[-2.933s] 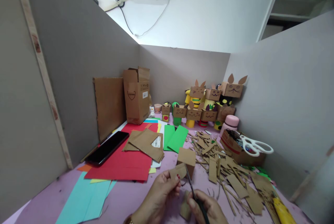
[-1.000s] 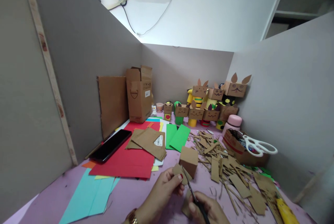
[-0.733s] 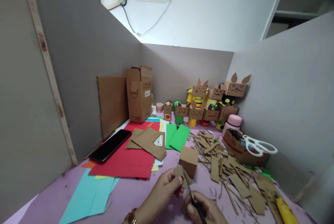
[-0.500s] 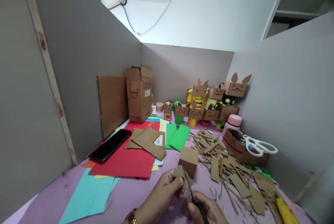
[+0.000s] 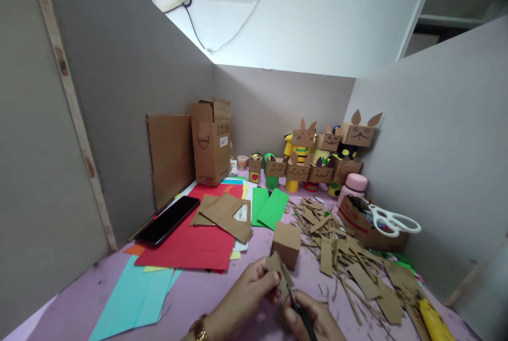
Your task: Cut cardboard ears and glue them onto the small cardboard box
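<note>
Between thumb and fingers, my left hand (image 5: 260,284) pinches a small piece of brown cardboard (image 5: 273,264). My right hand (image 5: 313,317) grips a pair of scissors (image 5: 292,298) with dark handles. Their blades lie across the cardboard piece, pointing up and away from me. My fingers hide part of the piece and most of the handles. Just beyond the blade tips sits a small closed cardboard box (image 5: 286,243).
Cardboard scraps (image 5: 337,245) are heaped to the right, near an open box (image 5: 361,224) with white-handled scissors (image 5: 392,219). A black phone (image 5: 169,220) lies on red paper (image 5: 194,251) at left. Cardboard animal figures (image 5: 297,171) and a pink bottle (image 5: 353,186) stand behind.
The scissors and the cardboard piece have shifted very slightly, and my right hand has moved a little to the left. Both hands keep their hold. The view has barely moved.
</note>
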### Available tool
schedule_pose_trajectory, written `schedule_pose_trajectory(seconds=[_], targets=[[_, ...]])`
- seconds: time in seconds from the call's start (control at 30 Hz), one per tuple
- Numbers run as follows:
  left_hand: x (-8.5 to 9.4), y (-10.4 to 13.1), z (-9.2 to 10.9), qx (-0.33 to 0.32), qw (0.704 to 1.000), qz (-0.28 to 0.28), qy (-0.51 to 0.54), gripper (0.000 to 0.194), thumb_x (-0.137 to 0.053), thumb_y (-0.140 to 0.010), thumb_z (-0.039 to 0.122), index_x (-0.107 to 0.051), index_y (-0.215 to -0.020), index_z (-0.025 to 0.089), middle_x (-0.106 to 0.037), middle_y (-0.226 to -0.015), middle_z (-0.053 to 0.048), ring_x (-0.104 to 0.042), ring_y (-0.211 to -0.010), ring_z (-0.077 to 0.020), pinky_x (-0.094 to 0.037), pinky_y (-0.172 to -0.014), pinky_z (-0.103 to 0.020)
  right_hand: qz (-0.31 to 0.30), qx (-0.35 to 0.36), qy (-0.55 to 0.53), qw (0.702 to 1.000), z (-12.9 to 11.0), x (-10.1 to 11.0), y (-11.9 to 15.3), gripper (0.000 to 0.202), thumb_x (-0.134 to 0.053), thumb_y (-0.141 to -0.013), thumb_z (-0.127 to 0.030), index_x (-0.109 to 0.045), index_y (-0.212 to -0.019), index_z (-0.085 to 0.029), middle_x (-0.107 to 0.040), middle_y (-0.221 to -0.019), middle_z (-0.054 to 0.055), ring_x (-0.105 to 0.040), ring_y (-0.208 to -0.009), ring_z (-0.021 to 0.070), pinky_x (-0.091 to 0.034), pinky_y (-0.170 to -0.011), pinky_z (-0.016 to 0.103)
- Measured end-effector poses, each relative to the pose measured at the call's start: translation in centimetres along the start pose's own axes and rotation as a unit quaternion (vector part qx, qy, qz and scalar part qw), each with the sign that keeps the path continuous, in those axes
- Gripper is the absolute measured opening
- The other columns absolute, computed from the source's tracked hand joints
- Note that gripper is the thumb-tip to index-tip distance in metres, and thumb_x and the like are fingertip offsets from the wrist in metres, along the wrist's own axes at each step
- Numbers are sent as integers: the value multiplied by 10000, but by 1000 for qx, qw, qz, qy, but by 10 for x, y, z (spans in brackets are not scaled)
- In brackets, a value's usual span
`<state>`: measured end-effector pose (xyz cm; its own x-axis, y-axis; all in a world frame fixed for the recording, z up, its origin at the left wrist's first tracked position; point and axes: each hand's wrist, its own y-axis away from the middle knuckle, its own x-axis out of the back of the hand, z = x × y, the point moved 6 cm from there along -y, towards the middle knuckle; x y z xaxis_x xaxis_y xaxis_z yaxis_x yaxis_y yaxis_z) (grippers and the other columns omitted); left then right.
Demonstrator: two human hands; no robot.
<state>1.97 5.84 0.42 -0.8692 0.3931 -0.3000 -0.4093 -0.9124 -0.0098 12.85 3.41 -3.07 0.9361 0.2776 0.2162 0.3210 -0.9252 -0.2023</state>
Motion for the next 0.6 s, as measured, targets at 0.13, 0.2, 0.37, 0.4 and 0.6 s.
schedule_pose_trajectory(seconds=[0.13, 0.2, 0.37, 0.4, 0.6], targets=[[-4, 1, 1, 2, 1000, 1, 31, 122, -607, -752, 246, -565, -668, 168, -544, -582, 15, -461, -534, -98, -331, -540, -209, 11, -2, -1, 1000, 3, 0, 0, 473, -478, -748, -673, -469, -669, -207, -393, -605, -23, -337, -568, 142, -281, -523, 241], [-7, 2, 2, -3, 999, -8, 41, 112, -593, -766, 235, -573, -685, 161, -547, -589, 12, -470, -540, -98, -338, -549, -209, 11, -7, 5, 1000, 4, 0, 0, 480, -480, -739, -681, -467, -669, -206, -370, -592, -33, -308, -548, 133, -256, -507, 239], [-12, 3, 2, 16, 996, -16, 85, 126, -590, -781, 266, -568, -714, 162, -566, -590, 6, -496, -534, -100, -342, -542, -208, 5, -17, -16, 1000, 2, 0, -1, 501, -510, -711, -695, -496, -697, -195, -414, -624, -18, -313, -560, 132, -255, -517, 240], [-12, 3, 2, 17, 996, -14, 89, 134, -600, -776, 277, -568, -713, 162, -568, -584, 7, -496, -527, -99, -344, -539, -207, 6, -13, -21, 1000, 1, 0, -1, 503, -529, -695, -696, -501, -699, -194, -435, -642, -10, -323, -566, 134, -270, -523, 241], [-18, 8, 0, 56, 993, -17, 104, 139, -654, -713, 243, -568, -640, 162, -567, -557, 15, -474, -494, -75, -331, -503, -180, -3, -28, -83, 996, -1, -4, 0, 524, -521, -712, -706, -527, -773, -186, -452, -652, -13, -349, -541, 121, -302, -507, 227]])
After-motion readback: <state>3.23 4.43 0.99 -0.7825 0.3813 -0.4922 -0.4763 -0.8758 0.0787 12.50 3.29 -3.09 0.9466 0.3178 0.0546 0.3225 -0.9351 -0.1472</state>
